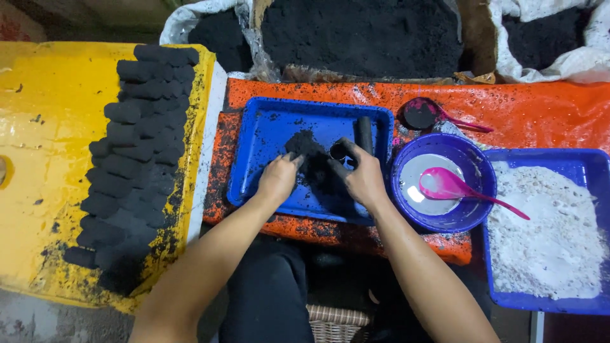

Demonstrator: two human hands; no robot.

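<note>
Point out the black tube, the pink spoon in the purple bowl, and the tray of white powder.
Black tube [364, 133], head view, middle of its side.
Pink spoon [441, 184], head view, its scoop.
White powder tray [540, 157], head view, blue top rim.

We cannot see the fingertips of the left hand [277, 179]; they dig into the black powder pile [305, 152] and vanish. The right hand [363, 179] covers part of a small black tube [338, 151], so we cannot tell how it is held. Far right of the hands, the tray of white powder [551, 230] is cut off by the edge. Above the hands, the sacks [359, 32] are cut off too.
</note>
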